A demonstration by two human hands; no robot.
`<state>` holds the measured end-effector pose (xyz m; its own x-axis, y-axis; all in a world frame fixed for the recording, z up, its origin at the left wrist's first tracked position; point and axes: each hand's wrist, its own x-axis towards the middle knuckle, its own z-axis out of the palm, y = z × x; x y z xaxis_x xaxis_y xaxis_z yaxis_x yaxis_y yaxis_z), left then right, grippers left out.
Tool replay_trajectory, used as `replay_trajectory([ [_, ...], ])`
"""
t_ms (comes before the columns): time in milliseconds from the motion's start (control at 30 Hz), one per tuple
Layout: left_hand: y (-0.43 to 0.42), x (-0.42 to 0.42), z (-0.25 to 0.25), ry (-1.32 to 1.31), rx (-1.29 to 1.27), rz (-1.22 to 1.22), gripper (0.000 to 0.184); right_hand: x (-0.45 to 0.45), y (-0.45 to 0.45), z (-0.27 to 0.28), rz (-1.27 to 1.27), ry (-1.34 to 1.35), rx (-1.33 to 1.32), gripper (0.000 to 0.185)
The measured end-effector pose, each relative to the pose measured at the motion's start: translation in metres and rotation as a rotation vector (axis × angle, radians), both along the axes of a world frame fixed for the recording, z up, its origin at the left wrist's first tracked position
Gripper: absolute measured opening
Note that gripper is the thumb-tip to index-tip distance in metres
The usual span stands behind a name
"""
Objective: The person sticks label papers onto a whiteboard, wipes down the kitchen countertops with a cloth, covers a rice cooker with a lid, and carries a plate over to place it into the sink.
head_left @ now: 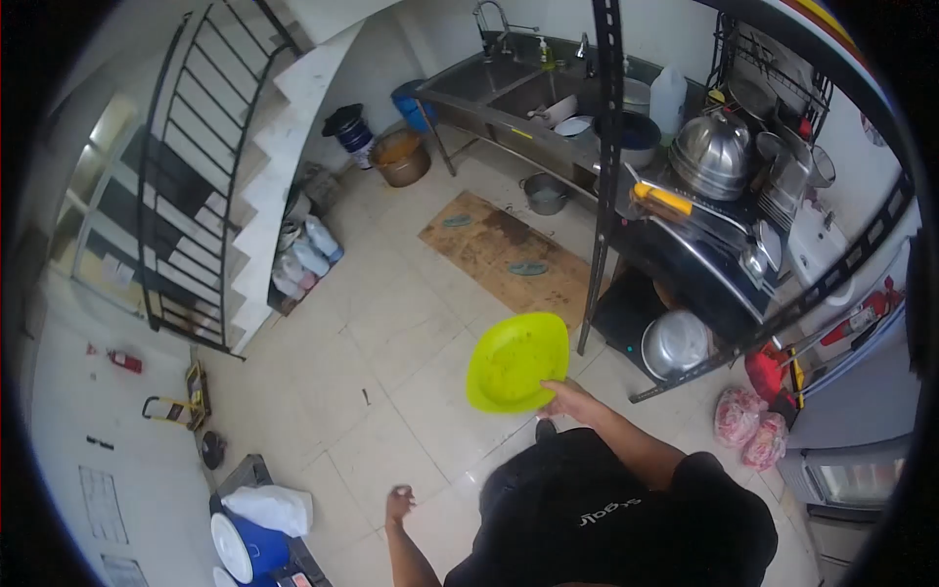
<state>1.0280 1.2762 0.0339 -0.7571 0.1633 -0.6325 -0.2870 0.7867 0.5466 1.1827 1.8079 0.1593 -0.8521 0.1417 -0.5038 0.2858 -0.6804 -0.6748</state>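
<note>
My right hand [565, 399] grips the near right rim of a lime-green plastic bowl [518, 360], shallow and rounded-square, with a few dark specks inside. The bowl is tilted so that its inside faces me, held above the tiled floor in front of my body. Lower down and to the left, my left hand [400, 502] hangs away from my body with its fingers loosely bent and a little apart. I see nothing in that hand, and it touches nothing.
A flattened cardboard sheet [509, 245] lies on the floor before a steel sink [489, 88]. At right, a black metal rack [604, 176] stands by pots and utensils. Pink-filled bags [740, 416] sit near my right side. Stairs [256, 235] rise at left; a blue bucket [256, 548] stands lower left.
</note>
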Motion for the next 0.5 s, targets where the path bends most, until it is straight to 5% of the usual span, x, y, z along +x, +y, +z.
replay_trajectory([
  [33, 0.013, 0.008, 0.000, -0.124, 0.004, 0.111, 0.037, -0.028, 0.019, -0.026, -0.024, -0.060, -0.001, 0.040],
  [167, 0.050, -0.007, -0.033, -0.593, -0.035, 0.526, 0.031, -0.132, 0.111, 0.019, -0.169, -0.009, -0.050, 0.041],
  [267, 0.119, -0.073, -0.051, -0.647, -0.086, 0.458, 0.030, -0.219, 0.190, -0.005, -0.276, 0.104, -0.244, 0.042],
  [500, 0.266, -0.357, -0.101, -0.392, 0.014, 0.175, 0.032, -0.401, 0.360, 0.028, -0.614, 0.199, -0.090, 0.039],
])
